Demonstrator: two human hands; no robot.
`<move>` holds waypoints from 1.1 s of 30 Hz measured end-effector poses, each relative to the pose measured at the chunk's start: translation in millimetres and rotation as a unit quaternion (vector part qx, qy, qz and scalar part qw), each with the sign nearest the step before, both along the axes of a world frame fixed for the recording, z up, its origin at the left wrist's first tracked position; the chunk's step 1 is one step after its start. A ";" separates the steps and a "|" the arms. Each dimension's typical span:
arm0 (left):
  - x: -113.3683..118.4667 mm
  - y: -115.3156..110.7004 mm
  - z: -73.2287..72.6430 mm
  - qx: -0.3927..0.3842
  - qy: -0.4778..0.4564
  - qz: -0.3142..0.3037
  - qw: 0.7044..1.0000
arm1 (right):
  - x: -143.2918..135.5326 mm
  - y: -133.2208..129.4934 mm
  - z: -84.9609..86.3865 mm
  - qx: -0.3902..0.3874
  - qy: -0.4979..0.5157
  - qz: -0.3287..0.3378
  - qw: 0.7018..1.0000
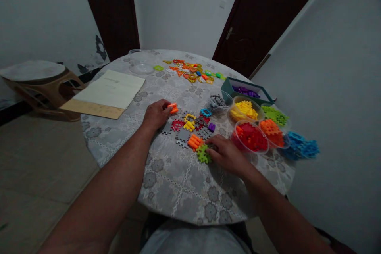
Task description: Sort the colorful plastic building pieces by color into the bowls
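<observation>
Left hand: the left hand [155,116] rests at the left edge of the scattered pieces, thumb and fingers pinched on the near end of a small orange piece [173,108].
Orange piece: it juts from the fingertips toward the right; its ribs appear to run roughly left to right, pointing away from the left palm.
Right hand: the right hand [229,154] is low over the counter [166,184], at the right of the cluster, its fingertips at the right side of a green piece [204,154]. I cannot tell from here whether they grip it or only touch it.
Green piece: it lies at the near edge of the cluster, left of the right hand and close against an orange ribbed block [195,141]; the right hand is clearly the nearer one.
Hands: well apart, the cluster between them.
Cluster: grey pieces [183,135], a yellow ribbed block [189,126] and a blue ring-shaped piece [205,112] lie beyond the green piece, with the left hand's orange piece at the far left side.
Tubs: red pieces [253,138] and yellow pieces [245,109] fill clear tubs to the right, beyond the right hand.
Box: a dark green box [226,88] holds purple pieces [244,91] behind the tubs.
Paper: a pale sheet [111,91] lies well left of the left hand.
</observation>
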State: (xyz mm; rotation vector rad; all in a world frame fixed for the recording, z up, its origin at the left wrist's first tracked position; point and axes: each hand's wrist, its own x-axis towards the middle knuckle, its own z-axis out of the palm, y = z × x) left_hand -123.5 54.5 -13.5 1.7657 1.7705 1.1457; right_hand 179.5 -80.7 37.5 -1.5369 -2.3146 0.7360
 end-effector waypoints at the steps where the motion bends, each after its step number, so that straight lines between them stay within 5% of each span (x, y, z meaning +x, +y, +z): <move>1: 0.1 0.0 0.1 0.000 0.003 0.001 1.000 | 0.8 0.1 -5.6 0.005 -0.003 -0.014 1.000; 15: -10.7 9.4 -1.6 -0.014 0.091 -0.005 0.996 | -7.4 -7.4 -15.7 0.005 0.048 -0.082 0.995; 26: -10.1 6.8 3.1 -0.040 0.114 -0.008 0.993 | -6.2 -16.0 -16.3 -0.011 0.060 -0.073 0.995; 33: -13.7 9.7 1.6 -0.067 0.116 -0.019 0.991 | 6.4 -35.0 18.8 -0.041 0.180 -0.016 0.983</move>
